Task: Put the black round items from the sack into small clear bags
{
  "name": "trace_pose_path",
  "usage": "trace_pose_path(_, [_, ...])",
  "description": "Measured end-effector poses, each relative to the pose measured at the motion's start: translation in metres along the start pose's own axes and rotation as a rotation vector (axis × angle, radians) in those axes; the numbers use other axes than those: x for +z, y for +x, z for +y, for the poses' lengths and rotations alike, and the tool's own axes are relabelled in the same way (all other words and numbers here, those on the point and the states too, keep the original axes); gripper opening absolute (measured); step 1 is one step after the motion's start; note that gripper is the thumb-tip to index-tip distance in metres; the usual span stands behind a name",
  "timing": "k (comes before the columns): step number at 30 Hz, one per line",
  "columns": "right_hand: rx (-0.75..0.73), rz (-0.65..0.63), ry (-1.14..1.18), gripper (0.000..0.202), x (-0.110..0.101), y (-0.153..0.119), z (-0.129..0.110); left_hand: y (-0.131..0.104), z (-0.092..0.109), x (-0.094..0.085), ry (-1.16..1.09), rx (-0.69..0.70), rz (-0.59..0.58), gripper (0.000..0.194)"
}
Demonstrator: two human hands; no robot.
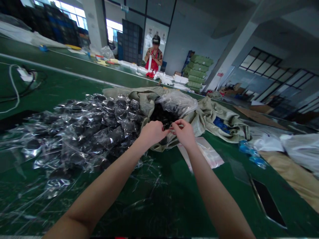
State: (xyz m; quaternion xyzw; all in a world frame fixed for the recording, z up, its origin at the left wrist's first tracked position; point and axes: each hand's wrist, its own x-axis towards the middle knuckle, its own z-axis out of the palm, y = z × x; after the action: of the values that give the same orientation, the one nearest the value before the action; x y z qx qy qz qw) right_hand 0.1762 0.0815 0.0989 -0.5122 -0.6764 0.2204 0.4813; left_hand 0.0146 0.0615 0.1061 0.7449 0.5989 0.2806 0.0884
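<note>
Head view: two bare hands meet over the mouth of an olive sack (147, 104), forearms reaching in from the near edge of the desk (159, 209).
Left hand: the left hand (152, 132) is curled with its thumb stretched toward the other hand; whether it grips anything cannot be told.
Right hand: the right hand (183, 132) has its fingers bent and the thumb drawn close to them, nearly meeting the left thumb; any small piece pinched between is too hidden to make out.
Sack: directly under and just beyond the hands, lying open, its folds spreading to the right of them.
Dark pieces: a mass of dark pieces (161, 116) sits inside the opening, just beyond the fingertips.
Clear liner: crumpled clear plastic (178, 102) lies over the sack's mouth, beyond the right hand.
Wrapped heap: a broad heap of dark pieces in clear wrappers (99, 127) lies left of the hands, spilling toward the left forearm.
Flat bag: a clear flat bag (210, 154) lies beside the right forearm, partly behind it.
Blue wrap: crinkled blue plastic (253, 154) is well to the right of the hands.
Phone: a dark phone (267, 202) lies right of the right forearm, nearer the wearer than the hands.
Co-worker: a person in a red apron (154, 59) stands far beyond the hands, behind white pieces (164, 79).
</note>
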Motion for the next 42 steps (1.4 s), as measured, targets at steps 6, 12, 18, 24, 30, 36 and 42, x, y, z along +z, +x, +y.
trace_pose_path(6, [-0.039,-0.173,0.133,0.016,0.000,-0.006,0.009,0.004,-0.009,-0.001,-0.093,0.197,-0.002,0.019])
trace_pose_path(12, [0.056,-0.180,0.292,0.027,0.003,-0.002,0.036,0.016,-0.024,0.008,-0.171,0.156,-0.120,0.028])
trace_pose_path(18, [-0.049,-0.300,0.061,0.037,0.002,-0.018,0.043,0.024,-0.033,0.017,-0.116,0.028,-0.040,0.030])
trace_pose_path(24, [-0.327,-0.260,-0.301,0.030,0.021,-0.039,0.025,0.022,-0.027,0.019,-0.107,-0.046,-0.022,0.030])
trace_pose_path(30, [-0.330,-0.136,-0.462,0.016,0.039,-0.046,0.023,0.021,-0.026,0.019,-0.086,-0.043,-0.011,0.028])
trace_pose_path(36, [-0.360,-0.166,-0.434,0.010,0.042,-0.046,0.024,0.023,-0.027,0.021,-0.048,-0.013,-0.011,0.030])
trace_pose_path(42, [-0.299,-0.096,-0.378,0.007,0.039,-0.043,0.024,0.025,-0.034,0.020,-0.090,0.014,-0.006,0.029])
